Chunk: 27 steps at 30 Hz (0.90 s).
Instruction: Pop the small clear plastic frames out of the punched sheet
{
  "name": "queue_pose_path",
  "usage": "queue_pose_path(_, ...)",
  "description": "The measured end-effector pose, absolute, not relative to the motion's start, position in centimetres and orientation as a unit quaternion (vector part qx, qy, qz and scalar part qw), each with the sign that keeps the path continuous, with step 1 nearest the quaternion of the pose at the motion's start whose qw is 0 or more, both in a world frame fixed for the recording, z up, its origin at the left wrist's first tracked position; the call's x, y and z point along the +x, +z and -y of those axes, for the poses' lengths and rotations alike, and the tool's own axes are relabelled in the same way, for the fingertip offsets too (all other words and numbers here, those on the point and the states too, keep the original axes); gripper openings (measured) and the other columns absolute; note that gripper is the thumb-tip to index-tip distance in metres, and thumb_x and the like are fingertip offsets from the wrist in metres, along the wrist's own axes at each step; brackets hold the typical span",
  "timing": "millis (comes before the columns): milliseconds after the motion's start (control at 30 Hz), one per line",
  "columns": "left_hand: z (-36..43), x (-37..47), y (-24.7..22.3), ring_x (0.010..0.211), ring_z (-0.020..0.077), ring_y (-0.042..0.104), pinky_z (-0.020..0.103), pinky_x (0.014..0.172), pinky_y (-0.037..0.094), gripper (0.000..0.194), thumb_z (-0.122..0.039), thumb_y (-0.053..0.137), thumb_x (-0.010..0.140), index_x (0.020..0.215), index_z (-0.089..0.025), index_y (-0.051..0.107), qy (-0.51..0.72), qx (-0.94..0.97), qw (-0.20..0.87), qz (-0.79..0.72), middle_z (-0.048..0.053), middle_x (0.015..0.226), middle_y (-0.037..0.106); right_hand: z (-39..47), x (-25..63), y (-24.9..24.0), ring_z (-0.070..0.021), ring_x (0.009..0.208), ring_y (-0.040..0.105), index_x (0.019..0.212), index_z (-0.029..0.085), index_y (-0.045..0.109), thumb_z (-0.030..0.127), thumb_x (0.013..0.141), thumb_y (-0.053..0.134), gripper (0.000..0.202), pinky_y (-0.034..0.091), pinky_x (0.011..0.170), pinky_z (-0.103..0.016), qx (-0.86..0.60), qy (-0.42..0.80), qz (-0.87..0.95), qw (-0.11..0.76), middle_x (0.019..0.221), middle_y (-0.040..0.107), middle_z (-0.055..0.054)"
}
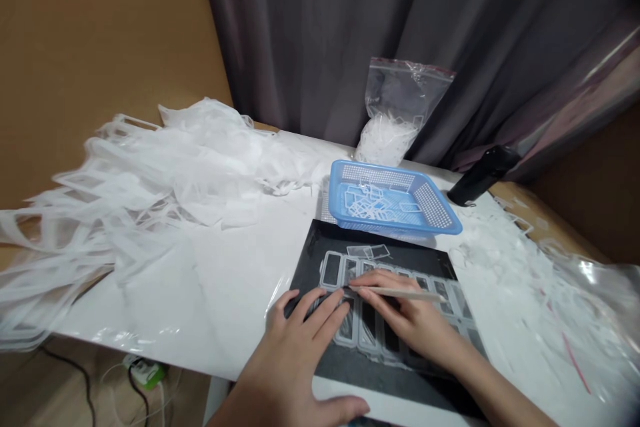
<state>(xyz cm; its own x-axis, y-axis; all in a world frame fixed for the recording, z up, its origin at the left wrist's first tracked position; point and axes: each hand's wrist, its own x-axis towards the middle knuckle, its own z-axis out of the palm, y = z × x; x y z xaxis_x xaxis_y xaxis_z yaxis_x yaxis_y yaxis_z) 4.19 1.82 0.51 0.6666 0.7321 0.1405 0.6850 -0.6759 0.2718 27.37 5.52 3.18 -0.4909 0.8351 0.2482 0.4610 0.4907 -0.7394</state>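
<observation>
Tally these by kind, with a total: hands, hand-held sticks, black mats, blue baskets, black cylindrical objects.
Hands: 2 (left hand, right hand)
Pale stick: 1
Black mat: 1
Blue basket: 1
Black cylindrical object: 1
Total: 6

Frame sheet (358, 323) on mat (350, 370), bskt (435, 203) behind, bag (390, 137) behind bskt, bottle (484, 177) to R, pile (200, 167) L.

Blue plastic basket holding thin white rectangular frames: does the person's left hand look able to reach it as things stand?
Likely yes: the left hand appears to hold no tool, and the blue basket sits at the far edge of the black board, with only low, translucent pieces between.
</observation>
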Motion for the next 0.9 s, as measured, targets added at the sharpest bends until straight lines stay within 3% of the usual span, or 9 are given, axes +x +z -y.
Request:
queue_pose_path(167,-1.8,4.2,0.4,0.126,0.0334,0.050,0.054,0.103,0.029,0.083,-0.082,0.043,0.083,0.143,-0.024,0.047,0.138,0.906,0.092,-0.390,0.004,0.147,0.050,-4.7,26.8,2.2,-0.0236,0.126,0.056,0.123,0.014,0.061,0.016,0.101,0.045,0.027,0.049,0.106,-0.041,-0.356,0.161,0.890,0.237,0.125,0.066,-0.014)
queue_pose_path(267,-1.8,4.2,0.4,0.126,0.0332,0.050,0.053,0.104,0.030,0.082,-0.080,0.045,0.083,0.141,-0.023,0.049,0.146,0.904,0.096,-0.390,0.006,0.146,0.051,-4.3,26.6,1.4,-0.0269,0.130,0.053,0.128,0.013,0.059,0.013,0.099,0.047,0.032,0.049,0.107,-0.045,-0.365,0.094,0.903,0.206,0.130,0.064,-0.015)
queue_pose_path(467,-1.8,4.3,0.8,0.127,0.0341,0.049,0.057,0.105,0.031,0.085,-0.080,0.047,0.081,0.147,-0.026,0.041,0.136,0.899,0.121,-0.399,0.005,0.148,0.049,-5.8,28.6,1.7,-0.0276,0.123,0.059,0.129,0.018,0.057,0.013,0.099,0.043,0.034,0.053,0.101,-0.046,-0.431,0.065,0.863,0.255,0.128,0.064,-0.016)
queue_pose_path(733,-2.2,4.1,0.6,0.131,0.0337,0.045,0.058,0.107,0.032,0.085,-0.080,0.044,0.083,0.151,-0.031,0.032,0.121,0.897,0.148,-0.399,0.003,0.153,0.042,-7.9,32.9,3.7,-0.0257,0.090,0.069,0.110,0.018,0.061,0.029,0.103,0.041,0.024,0.054,0.077,-0.037,-0.554,-0.021,0.765,0.328,0.098,0.071,-0.011)
queue_pose_path(833,-2.1,3.9,0.9,0.130,0.0327,0.047,0.057,0.107,0.034,0.084,-0.079,0.046,0.083,0.151,-0.031,0.033,0.131,0.900,0.154,-0.387,0.004,0.151,0.045,-7.8,33.4,4.4,-0.0236,0.082,0.068,0.108,0.019,0.062,0.035,0.103,0.041,0.027,0.051,0.074,-0.034,-0.584,-0.010,0.736,0.342,0.094,0.070,-0.009)
queue_pose_path(900,-1.3,3.7,1.2,0.126,0.0302,0.052,0.055,0.107,0.035,0.073,-0.073,0.050,0.086,0.146,-0.033,0.040,0.166,0.896,0.148,-0.385,0.003,0.146,0.051,-7.6,33.4,4.7,-0.0224,0.081,0.067,0.105,0.021,0.064,0.039,0.103,0.042,0.028,0.050,0.071,-0.033,-0.589,0.034,0.731,0.342,0.094,0.070,-0.007)
